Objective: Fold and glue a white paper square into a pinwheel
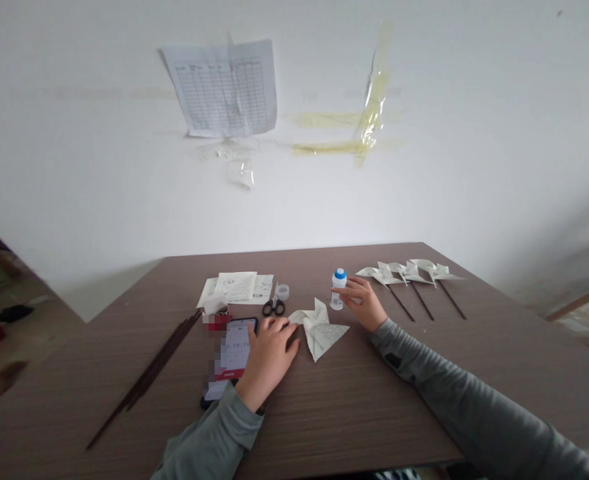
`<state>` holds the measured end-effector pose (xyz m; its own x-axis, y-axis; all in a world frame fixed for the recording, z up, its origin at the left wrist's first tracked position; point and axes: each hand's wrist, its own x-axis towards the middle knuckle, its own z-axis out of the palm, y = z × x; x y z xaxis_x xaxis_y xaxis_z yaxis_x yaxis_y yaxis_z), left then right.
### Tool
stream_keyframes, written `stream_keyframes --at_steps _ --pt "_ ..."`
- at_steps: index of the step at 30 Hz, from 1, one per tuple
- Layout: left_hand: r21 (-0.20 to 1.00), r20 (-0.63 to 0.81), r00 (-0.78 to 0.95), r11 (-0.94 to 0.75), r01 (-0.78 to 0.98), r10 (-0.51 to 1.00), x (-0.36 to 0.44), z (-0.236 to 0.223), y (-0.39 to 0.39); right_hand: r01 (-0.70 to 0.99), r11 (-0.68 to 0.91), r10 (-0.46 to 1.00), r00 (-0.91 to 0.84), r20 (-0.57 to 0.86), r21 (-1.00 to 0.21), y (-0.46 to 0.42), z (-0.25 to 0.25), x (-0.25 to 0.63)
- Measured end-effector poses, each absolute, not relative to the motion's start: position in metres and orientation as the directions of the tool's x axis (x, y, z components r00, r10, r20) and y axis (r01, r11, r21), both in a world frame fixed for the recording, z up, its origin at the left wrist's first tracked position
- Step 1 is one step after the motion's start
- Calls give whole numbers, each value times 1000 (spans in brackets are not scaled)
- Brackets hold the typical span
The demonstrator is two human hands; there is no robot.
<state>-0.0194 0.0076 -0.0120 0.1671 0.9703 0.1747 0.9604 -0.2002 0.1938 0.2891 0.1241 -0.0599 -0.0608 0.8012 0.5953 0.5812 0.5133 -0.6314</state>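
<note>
Now the right hand [361, 305] grips a small white plastic bottle with a blue cap [339, 290], while the relaxed left hand [269, 357] rests, holding nothing, between a black smartphone [237, 350] and a folded cream paper pinwheel [320, 331] mid-table.

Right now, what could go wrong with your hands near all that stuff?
The right hand holds a small bottle with a blue cap, which might tip toward the folded paper. The left hand is over a smartphone beside that paper, so a slip could nudge either one. The paper pinwheels sit close to the right hand and might get bumped.
</note>
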Motion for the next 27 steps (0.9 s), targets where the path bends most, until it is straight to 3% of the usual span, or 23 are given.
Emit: stream_keyframes --at_steps 7,14,27 --pt "203 177 189 -224 953 966 -22 -15 8 371 534 810 31 585 -760 126 -54 294" --pt "185 199 193 -231 955 961 -22 -16 7 282 338 924 81 373 -898 123 -50 285" --pt "192 211 185 -226 955 960 -22 -18 7 435 383 898 33 439 -815 129 -46 280"
